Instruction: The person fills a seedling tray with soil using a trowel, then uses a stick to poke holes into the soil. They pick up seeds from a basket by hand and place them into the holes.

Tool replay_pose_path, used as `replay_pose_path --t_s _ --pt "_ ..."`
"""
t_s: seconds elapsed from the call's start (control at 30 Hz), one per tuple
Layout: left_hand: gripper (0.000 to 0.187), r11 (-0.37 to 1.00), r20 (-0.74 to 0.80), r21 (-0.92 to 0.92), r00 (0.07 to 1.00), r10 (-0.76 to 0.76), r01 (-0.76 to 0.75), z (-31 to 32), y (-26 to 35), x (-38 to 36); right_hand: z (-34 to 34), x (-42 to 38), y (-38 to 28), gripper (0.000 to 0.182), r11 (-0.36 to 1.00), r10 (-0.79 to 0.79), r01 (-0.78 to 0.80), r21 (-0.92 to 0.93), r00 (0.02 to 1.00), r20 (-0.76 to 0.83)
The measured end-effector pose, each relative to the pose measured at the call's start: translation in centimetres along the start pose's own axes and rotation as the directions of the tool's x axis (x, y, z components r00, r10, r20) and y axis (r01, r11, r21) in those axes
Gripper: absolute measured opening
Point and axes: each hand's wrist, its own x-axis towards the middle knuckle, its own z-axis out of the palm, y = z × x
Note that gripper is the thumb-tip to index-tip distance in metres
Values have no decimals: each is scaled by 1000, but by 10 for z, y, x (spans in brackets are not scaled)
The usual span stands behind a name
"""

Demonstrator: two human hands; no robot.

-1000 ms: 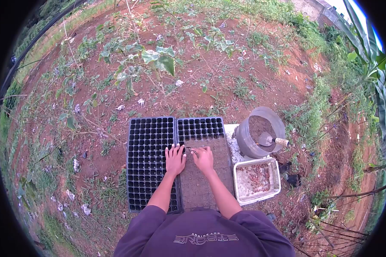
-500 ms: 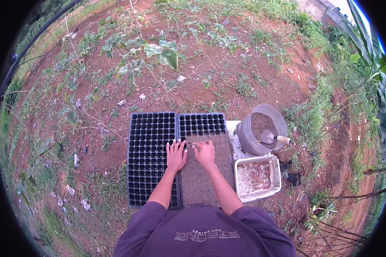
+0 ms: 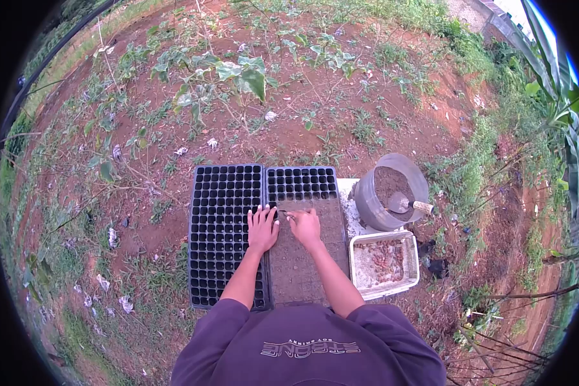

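Two black cell trays lie side by side. My left hand [image 3: 262,230] rests flat, fingers spread, on the right edge of the left tray [image 3: 222,225], whose cells hold no soil. In the right tray [image 3: 301,175] the far rows are bare black cells, and brown soil [image 3: 302,273] covers the rest. My right hand [image 3: 305,226] is over this soil near its far edge, thumb and fingers pinched together. A small dark thing shows at its fingertips, pointing toward my left hand; it is too small to name.
Right of the trays stands a clear round tub [image 3: 368,202] of soil with a scoop [image 3: 400,203] in it. Nearer me is a white basket [image 3: 359,273] with small reddish-brown pieces. Leafy plants [image 3: 241,76] grow beyond the trays.
The view has shifted slightly, so trays and containers appear a little higher. My right hand has moved very slightly over the soil; my left hand stays flat.
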Motion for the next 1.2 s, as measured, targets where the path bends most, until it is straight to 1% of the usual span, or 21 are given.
replay_pose_path --t_s 0.1,0.2,0.3,0.47,0.57,0.67,0.7,0.77,0.9,0.97,1.0,1.1,1.2 --pt "52 1000 -8 -2 1000 -2 2 0 0 0 1 3 -1 19 1000 -30 30 -3 1000 3" --pt "52 1000 -9 -2 1000 0 0 0 0 -1 2 4 -2 19 1000 -15 15 -5 1000 12" --pt "53 1000 -4 -4 1000 1 -1 -2 0 0 0 4 -3 18 999 -48 48 -15 999 4" --pt "54 1000 -14 11 1000 16 -16 1 -1 0 2 -1 1 17 998 -42 45 46 996 -73" --pt "54 1000 1 10 1000 8 -8 -1 0 0 -1 -5 1 18 997 -47 53 60 995 -90" --pt "54 1000 0 7 1000 8 -8 -1 0 0 2 -7 5 19 996 -66 70 58 996 -68" --pt "54 1000 -11 9 1000 13 -13 -2 0 0 1 -7 4 19 996 -62 65 60 996 -63" --pt "54 1000 12 18 1000 9 -9 -1 -1 1 2 -9 2 20 995 -64 71 70 992 -108" --pt "53 1000 4 14 1000 18 -18 -1 -1 1 0 -11 2 20 996 -14 19 87 998 -57" --pt "53 1000 5 9 1000 12 -12 -1 -1 1 -4 -10 1 19 991 -26 38 131 995 -95" --pt "54 1000 35 0 999 -2 2 -3 0 1 -2 -10 3 19 991 -25 37 130 996 -89" --pt "54 1000 34 6 999 -2 2 -4 1 1 2 -9 4 19 991 -13 22 132 998 -68" --pt "54 1000 33 3 999 -1 1 -4 1 1 4 -6 4 18 992 -28 38 119 995 -91"
